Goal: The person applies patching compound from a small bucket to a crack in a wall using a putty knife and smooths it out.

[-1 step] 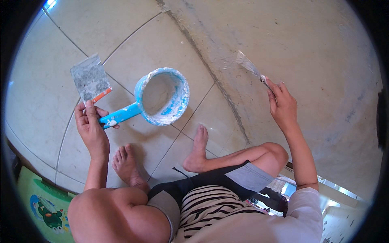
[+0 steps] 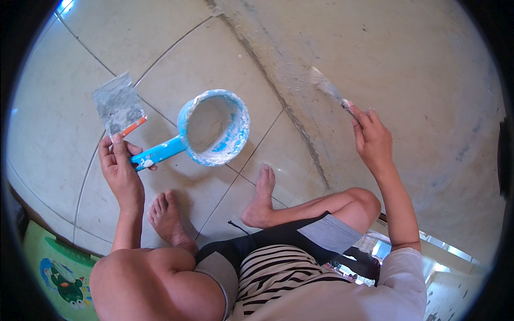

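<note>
In the head view, my left hand (image 2: pixel 122 168) grips the handle of a plaster-spattered blue plastic dipper (image 2: pixel 161 153), which has pale grey material inside, together with a wide scraper (image 2: pixel 115 99) with a smeared grey blade and orange edge strip. My right hand (image 2: pixel 373 140) is closed on the handle of a narrower putty knife (image 2: pixel 327 84), whose whitish blade is slightly blurred above a smooth beige surface (image 2: pixel 407 69) with streaks of filler. Whether the blade touches that surface I cannot tell.
Pale tiles (image 2: pixel 171 64) meet the beige surface along a rough grey seam (image 2: pixel 284 107). My bare feet (image 2: pixel 172 216) and bent legs are below the dipper. A green plastic object (image 2: pixel 45 257) with a frog picture is at lower left; bright cluttered items show at lower right.
The putty knife in my right hand has shifted very slightly leftward and its blade is blurrier. My left hand, the dipper and the scraper are almost unmoved.
</note>
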`<state>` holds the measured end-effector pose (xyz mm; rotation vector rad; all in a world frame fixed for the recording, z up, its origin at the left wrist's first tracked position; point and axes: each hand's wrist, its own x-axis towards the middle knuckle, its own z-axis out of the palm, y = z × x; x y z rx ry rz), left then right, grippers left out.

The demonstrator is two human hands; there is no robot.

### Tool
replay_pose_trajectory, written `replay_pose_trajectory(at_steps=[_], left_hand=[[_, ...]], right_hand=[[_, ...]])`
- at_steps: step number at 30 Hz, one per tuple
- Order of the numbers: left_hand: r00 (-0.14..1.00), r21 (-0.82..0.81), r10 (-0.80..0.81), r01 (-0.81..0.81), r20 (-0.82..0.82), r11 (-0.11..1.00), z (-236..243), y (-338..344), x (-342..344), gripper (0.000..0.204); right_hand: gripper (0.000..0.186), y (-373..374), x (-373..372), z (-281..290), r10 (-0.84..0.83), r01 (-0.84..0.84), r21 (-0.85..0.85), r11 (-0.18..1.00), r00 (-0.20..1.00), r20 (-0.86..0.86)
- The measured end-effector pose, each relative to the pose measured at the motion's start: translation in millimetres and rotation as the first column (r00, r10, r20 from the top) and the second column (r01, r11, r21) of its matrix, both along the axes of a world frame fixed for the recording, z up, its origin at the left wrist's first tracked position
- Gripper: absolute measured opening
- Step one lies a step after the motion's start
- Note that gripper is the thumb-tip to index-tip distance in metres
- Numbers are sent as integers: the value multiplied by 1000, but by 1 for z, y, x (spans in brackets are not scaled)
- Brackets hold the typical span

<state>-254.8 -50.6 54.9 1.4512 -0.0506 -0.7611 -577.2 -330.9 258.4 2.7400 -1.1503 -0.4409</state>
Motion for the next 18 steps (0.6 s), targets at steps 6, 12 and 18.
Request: replay_pose_trajectory(at_steps=[6, 12, 18], left_hand=[[1000, -53, 2, -2, -1, 999, -2, -5, -1, 26], [1000, -24, 10, -10, 13, 1000, 4, -4, 1, 26], [1000, -17, 2, -2, -7, 1000, -1, 0, 1, 25]], right_hand=[[38, -15, 12, -79, 116, -112, 88, 990, 992, -47], [37, -26, 5, -73, -2, 5, 31, 1000, 994, -112], [40, -7, -30, -3, -33, 34, 39, 999, 999, -19]])
